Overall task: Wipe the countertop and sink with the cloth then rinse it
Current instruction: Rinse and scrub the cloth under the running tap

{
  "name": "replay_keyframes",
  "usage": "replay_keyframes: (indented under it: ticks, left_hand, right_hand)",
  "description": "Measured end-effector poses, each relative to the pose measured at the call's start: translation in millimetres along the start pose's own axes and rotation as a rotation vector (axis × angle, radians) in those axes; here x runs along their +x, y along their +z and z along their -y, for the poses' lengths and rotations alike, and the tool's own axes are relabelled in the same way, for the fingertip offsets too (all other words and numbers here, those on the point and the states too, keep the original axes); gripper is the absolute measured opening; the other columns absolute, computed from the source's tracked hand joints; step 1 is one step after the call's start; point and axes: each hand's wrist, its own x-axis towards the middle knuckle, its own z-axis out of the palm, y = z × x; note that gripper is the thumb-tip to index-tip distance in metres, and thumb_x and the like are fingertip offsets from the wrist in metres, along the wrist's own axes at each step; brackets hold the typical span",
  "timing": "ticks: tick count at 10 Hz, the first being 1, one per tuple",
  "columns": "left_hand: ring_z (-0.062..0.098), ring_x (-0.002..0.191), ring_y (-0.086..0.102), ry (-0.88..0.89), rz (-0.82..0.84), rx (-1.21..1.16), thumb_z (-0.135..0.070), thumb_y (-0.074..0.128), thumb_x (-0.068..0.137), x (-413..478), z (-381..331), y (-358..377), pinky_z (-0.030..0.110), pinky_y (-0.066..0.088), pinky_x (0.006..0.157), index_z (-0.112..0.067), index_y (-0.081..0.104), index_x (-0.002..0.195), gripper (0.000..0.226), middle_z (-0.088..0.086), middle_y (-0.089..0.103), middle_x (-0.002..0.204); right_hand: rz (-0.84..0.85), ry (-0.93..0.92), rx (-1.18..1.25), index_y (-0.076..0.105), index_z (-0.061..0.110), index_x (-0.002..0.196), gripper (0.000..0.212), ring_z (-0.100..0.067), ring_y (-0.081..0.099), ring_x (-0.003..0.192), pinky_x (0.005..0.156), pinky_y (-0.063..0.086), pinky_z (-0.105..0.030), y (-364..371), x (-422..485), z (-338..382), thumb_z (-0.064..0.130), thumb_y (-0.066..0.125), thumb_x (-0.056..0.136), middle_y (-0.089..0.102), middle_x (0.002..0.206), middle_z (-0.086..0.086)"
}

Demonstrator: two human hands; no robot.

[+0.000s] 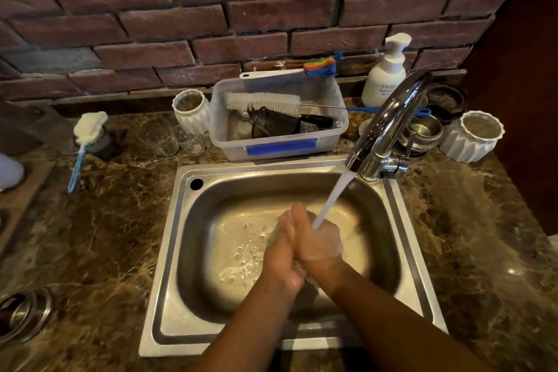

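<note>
Both hands are held together inside the sink [172,251], over the middle of its basin, with the left hand [282,251] pressed against the right hand [321,240]. A stream of water [332,199] from the chrome faucet [392,118], mounted at the sink's back right corner, is received on the right hand. Both hands are blurred and wet, so it cannot be told whether the fingers are spread or curled round anything. A pale strip is seen at the left hand's outer edge, but it cannot be told whether this is the cloth. Bubbles and shallow water are seen on the basin floor left of the hands. The sink is set into a brown marbled desk [105,235]. Just behind the sink a clear plastic tub [280,146] is placed, in which a white bottle brush [262,101] is laid. Behind the sink's right corner a white pump bottle [385,75] is stood.
</note>
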Motion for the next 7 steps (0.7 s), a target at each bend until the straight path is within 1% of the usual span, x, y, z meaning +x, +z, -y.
replay_keyframes:
  ticks: [1, 2, 3, 4, 5, 6, 7]
  left_hand:
    - [0.028, 0.086, 0.074, 0.026, -0.066, 0.060, -0.037, 0.054, 0.101, -13.3, -4.9, 5.0, 0.040, 0.057, 0.073, -0.010, 0.071, 0.108, 0.033, 0.013, 0.078, 0.098]
    - [0.027, 0.091, 0.074, 0.029, -0.078, 0.137, -0.038, 0.052, 0.102, -8.8, 0.7, -2.0, 0.035, 0.058, 0.068, -0.015, 0.070, 0.108, 0.030, 0.011, 0.077, 0.107]
    - [0.036, 0.097, 0.073, -0.046, -0.061, 0.008, -0.041, 0.051, 0.102, -3.1, -5.9, -5.0, 0.050, 0.061, 0.079, -0.010, 0.067, 0.117, 0.038, 0.016, 0.077, 0.105]
    - [0.028, 0.090, 0.072, -0.114, -0.015, -0.031, -0.050, 0.048, 0.102, 10.3, -9.5, -8.9, 0.045, 0.057, 0.084, -0.009, 0.069, 0.115, 0.048, 0.010, 0.078, 0.087]
    - [0.009, 0.075, 0.067, -0.096, 0.057, 0.026, -0.051, 0.039, 0.104, 13.1, -2.2, 1.0, 0.029, 0.058, 0.068, -0.023, 0.064, 0.102, 0.037, -0.003, 0.064, 0.093]
    - [0.019, 0.084, 0.074, -0.087, 0.010, 0.064, -0.045, 0.049, 0.102, -13.3, -4.1, 11.8, 0.033, 0.062, 0.073, -0.017, 0.074, 0.099, 0.038, 0.008, 0.075, 0.096]
    - [0.034, 0.097, 0.072, -0.034, 0.031, 0.114, -0.049, 0.053, 0.095, -16.0, 0.2, 1.1, 0.047, 0.058, 0.088, -0.015, 0.079, 0.106, 0.045, 0.017, 0.077, 0.107]
  right_hand:
    - [-0.031, -0.194, -0.342, 0.068, 0.019, 0.087, 0.026, -0.021, 0.070, 0.078, 0.068, 0.045, -0.024, -18.8, 25.6, -1.4, 0.036, 0.054, 0.101, 0.070, 0.083, -0.003]
    - [-0.050, -0.232, -0.516, 0.063, 0.015, 0.111, 0.022, -0.034, 0.067, 0.095, 0.075, 0.049, -0.039, -37.8, 49.8, -5.7, 0.026, 0.046, 0.102, 0.069, 0.101, -0.012]
    - [0.011, -0.290, -0.236, 0.061, 0.020, 0.082, 0.026, -0.020, 0.067, 0.071, 0.070, 0.058, -0.040, -37.4, 30.1, -5.4, 0.032, 0.052, 0.103, 0.067, 0.075, 0.000]
    - [0.105, -0.465, -0.447, 0.065, 0.011, 0.096, 0.031, -0.028, 0.066, 0.082, 0.071, 0.052, -0.039, -13.4, 0.1, -9.4, 0.031, 0.043, 0.105, 0.068, 0.089, -0.008]
    - [-0.012, -0.568, -0.636, 0.061, 0.013, 0.105, 0.038, -0.030, 0.063, 0.081, 0.068, 0.049, -0.039, 4.7, -7.7, -20.3, 0.038, 0.033, 0.100, 0.065, 0.094, -0.008]
    - [-0.091, -0.523, -0.620, 0.066, 0.015, 0.101, 0.027, -0.022, 0.061, 0.075, 0.065, 0.041, -0.032, -5.1, 13.0, -24.3, 0.032, 0.046, 0.098, 0.063, 0.084, 0.001]
    - [-0.048, -0.297, -0.525, 0.066, 0.008, 0.118, 0.024, -0.031, 0.062, 0.101, 0.078, 0.042, -0.030, -29.5, 35.2, -19.4, 0.016, 0.054, 0.099, 0.067, 0.106, -0.011]
